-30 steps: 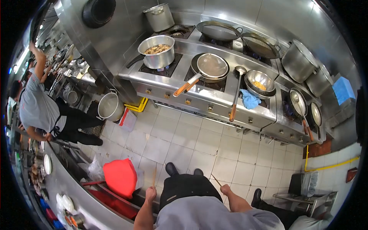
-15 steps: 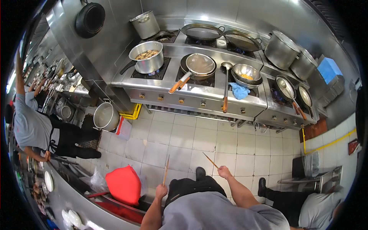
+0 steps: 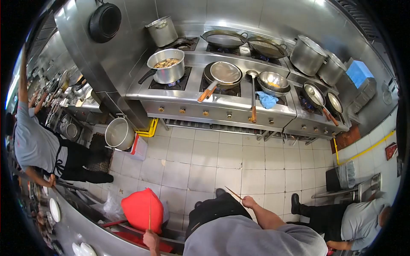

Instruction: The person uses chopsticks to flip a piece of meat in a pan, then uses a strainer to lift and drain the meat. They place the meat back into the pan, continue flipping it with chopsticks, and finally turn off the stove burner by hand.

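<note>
Holding looks like step in hand: L hand (image 3: 151, 240) closed round thin L stick (image 3: 150, 214), which overlaps red obj (image 3: 137, 212) in view, contact unclear; R hand (image 3: 248, 202) closed round thin R stick (image 3: 233, 193), angled out over tiled floor (image 3: 205, 165). Stove (image 3: 194, 106) well apart from both. Next move prob. calls for firm grips + L stick clear of red obj.

Kitchen, seemingly commercial (long stove (image 3: 218, 112))
</note>
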`<state>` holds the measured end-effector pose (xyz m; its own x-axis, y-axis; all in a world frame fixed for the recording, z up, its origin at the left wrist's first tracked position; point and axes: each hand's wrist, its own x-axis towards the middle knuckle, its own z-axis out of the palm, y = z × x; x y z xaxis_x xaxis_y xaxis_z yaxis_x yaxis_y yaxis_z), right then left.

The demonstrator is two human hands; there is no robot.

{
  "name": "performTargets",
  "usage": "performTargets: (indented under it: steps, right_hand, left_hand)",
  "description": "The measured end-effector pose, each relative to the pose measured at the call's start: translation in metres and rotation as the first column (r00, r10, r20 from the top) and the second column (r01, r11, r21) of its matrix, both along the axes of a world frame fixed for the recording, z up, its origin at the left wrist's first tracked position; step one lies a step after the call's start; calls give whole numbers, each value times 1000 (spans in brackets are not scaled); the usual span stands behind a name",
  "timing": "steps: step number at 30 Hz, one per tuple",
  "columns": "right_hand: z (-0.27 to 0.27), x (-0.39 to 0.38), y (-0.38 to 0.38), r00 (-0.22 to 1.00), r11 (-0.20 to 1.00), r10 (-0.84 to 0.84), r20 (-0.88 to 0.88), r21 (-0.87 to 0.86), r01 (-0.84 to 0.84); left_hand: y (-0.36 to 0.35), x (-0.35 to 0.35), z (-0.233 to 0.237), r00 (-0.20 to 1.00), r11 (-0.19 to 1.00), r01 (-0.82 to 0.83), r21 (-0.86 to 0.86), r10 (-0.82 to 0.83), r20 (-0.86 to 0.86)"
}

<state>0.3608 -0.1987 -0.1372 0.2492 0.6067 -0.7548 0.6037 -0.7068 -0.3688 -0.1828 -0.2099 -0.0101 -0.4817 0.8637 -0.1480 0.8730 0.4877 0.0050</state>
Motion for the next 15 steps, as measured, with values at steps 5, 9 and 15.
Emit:
performTargets:
  steps: [5,9,15]
  right_hand:
    - [-3,1,15,999,995,52,15,85,-54]
    - [-14,9,29,996,994,84,26,75,-86]
    - [-10,36,35,995,993,-17,100,120,5]
  left_hand:
    - [-37,-35,12,993,996,8,93,3,-119]
    - [-46,-25,32,993,989,65,134,-51,-108]
    - [-43,-3,36,990,954,-17,300,58,-127]
